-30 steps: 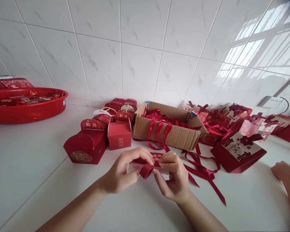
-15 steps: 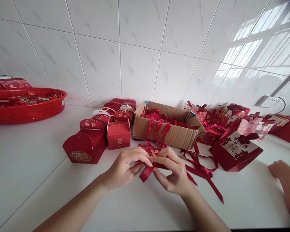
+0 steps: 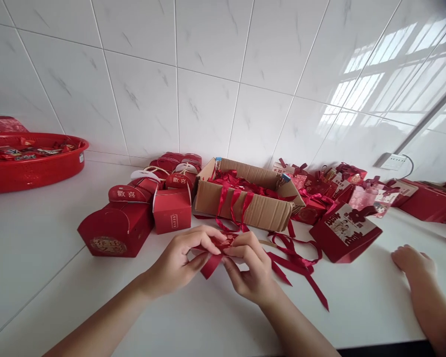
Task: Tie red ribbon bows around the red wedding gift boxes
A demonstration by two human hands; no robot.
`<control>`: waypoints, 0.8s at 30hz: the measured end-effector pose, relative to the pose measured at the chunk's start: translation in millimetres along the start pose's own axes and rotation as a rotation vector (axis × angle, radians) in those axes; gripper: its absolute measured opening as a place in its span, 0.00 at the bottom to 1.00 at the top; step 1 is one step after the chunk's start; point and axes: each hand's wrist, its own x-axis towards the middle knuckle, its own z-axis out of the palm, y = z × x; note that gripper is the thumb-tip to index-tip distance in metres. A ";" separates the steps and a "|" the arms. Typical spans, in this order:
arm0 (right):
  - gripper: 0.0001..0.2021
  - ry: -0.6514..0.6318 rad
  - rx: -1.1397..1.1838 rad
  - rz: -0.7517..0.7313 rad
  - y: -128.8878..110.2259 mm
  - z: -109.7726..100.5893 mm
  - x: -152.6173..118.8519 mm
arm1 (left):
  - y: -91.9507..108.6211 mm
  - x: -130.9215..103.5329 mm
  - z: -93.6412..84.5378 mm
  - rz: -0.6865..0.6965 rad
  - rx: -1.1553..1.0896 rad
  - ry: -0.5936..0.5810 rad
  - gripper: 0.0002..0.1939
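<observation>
Item: ribbon [image 3: 211,266], dark red satin, pinched between my left hand [image 3: 178,265] and right hand [image 3: 250,272] just above the counter [image 3: 40,258], in front of the cardboard box [image 3: 262,210]. Both hands' fingertips are closed on it, thumbs against forefingers, over a small red patterned card [image 3: 225,241]. One folded end hangs below my left fingers; its tails trail right across the counter.

Satiny red ribbon [image 3: 212,263], matt corrugated cardboard box [image 3: 258,210], glossy white tiled wall [image 3: 208,74].
</observation>
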 end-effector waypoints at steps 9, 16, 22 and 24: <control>0.10 0.045 -0.020 -0.011 0.2 3.0 1.9 | 3.1 2.6 2.3 -0.015 -0.011 0.002 0.05; 0.13 0.074 0.014 0.004 -3.3 3.8 -0.3 | 1.3 -2.2 8.0 -0.057 0.032 0.144 0.07; 0.15 0.072 0.052 0.021 -10.1 3.5 1.7 | 5.4 -2.1 8.2 -0.103 -0.021 0.124 0.07; 0.14 0.052 0.072 0.038 -7.6 2.7 3.2 | 6.9 -1.3 8.0 -0.125 -0.043 0.115 0.07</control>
